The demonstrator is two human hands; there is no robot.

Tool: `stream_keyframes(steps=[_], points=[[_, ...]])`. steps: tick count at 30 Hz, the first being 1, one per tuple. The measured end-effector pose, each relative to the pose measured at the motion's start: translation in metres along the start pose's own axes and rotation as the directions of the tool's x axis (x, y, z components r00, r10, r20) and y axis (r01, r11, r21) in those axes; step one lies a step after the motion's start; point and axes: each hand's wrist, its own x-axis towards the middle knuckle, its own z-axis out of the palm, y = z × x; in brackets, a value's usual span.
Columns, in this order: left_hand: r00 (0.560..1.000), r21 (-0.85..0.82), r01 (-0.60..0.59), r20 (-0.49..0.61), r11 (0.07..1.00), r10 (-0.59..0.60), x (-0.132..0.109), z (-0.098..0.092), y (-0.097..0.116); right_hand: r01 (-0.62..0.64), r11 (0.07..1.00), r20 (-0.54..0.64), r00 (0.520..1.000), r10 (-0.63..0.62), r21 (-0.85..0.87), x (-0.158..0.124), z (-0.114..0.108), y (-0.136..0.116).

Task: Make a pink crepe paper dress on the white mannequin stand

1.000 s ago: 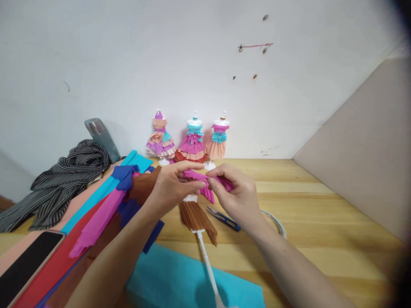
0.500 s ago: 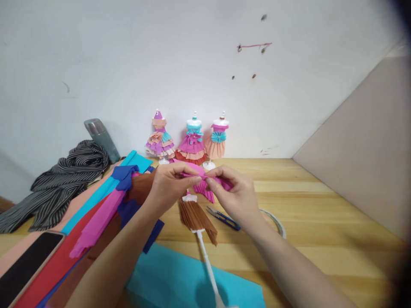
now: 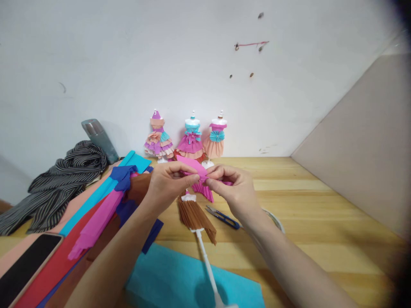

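Both hands meet above the wooden table (image 3: 321, 222) and pinch one strip of pink crepe paper (image 3: 198, 176), which is pleated where it hangs below the fingers. My left hand (image 3: 167, 184) grips its left part with thumb and fingers closed. My right hand (image 3: 234, 188) pinches its right part. Just under the hands lies a small white mannequin stand (image 3: 205, 261) wearing a brown pleated paper skirt (image 3: 195, 218), tipped over on the table. Small blue scissors (image 3: 223, 217) lie beside my right wrist.
Three dressed paper mannequins (image 3: 191, 139) stand against the white wall. Coloured crepe sheets (image 3: 96, 214) pile up at left, with a phone (image 3: 28, 265), a striped cloth (image 3: 61, 179) and a grey bottle (image 3: 96, 137). A turquoise sheet (image 3: 167, 278) lies near me. A tape roll (image 3: 278, 220) peeks from behind my right arm.
The hands have drawn slightly closer together and shifted a little up and left, folding the pink paper; a flat flap of it now sticks up between the thumbs.
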Motion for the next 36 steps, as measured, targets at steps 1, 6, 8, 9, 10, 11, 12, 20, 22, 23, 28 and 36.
stream_keyframes(steps=[1,6,8,9,10,11,12,20,22,23,28,36], points=[[1.0,-0.005,0.002,0.006,1.0,-0.002,0.0,0.0,0.001,-0.009,1.0,-0.001,1.0,0.009,0.005,0.0,0.0,0.001],[1.0,-0.002,0.002,0.004,1.0,-0.002,-0.001,0.002,0.003,-0.046,0.998,-0.009,0.999,0.046,0.05,0.001,0.001,0.005],[1.0,0.015,0.013,-0.006,1.0,-0.013,-0.002,0.003,0.003,-0.058,0.996,-0.011,0.998,0.058,0.061,0.001,0.001,0.007],[1.0,0.025,0.02,-0.009,0.999,-0.02,-0.002,0.003,0.003,-0.066,0.995,-0.012,0.998,0.067,0.068,0.002,0.001,0.008],[1.0,0.034,0.024,-0.013,0.999,-0.024,-0.002,0.003,0.002,-0.076,0.994,-0.012,0.997,0.078,0.076,0.002,0.001,0.008],[1.0,0.04,0.025,-0.016,0.999,-0.024,-0.002,0.003,0.002,-0.086,0.993,-0.013,0.996,0.087,0.083,0.002,0.001,0.009],[1.0,0.043,0.024,-0.015,0.999,-0.023,-0.002,0.003,0.002,-0.094,0.992,-0.015,0.995,0.096,0.089,0.002,0.0,0.009],[1.0,-0.024,0.005,-0.013,1.0,-0.006,-0.003,0.004,0.003,-0.06,0.994,0.001,0.998,0.06,0.088,0.001,0.001,0.008],[0.999,-0.032,-0.033,-0.013,0.999,0.033,-0.003,0.004,0.003,0.013,0.999,-0.025,1.0,-0.013,0.031,-0.001,0.002,0.005],[0.998,-0.026,-0.057,-0.014,0.998,0.057,-0.002,0.003,0.003,0.052,0.998,-0.038,0.998,-0.053,-0.02,-0.002,0.002,0.004],[0.987,0.056,-0.155,-0.022,0.986,0.156,-0.001,0.001,0.0,0.212,0.946,-0.039,0.973,-0.228,-0.245,-0.007,0.004,0.001],[0.988,0.086,-0.151,-0.024,0.985,0.154,0.001,-0.003,-0.004,0.441,0.788,0.089,0.889,-0.449,-0.43,-0.01,0.001,0.006]])
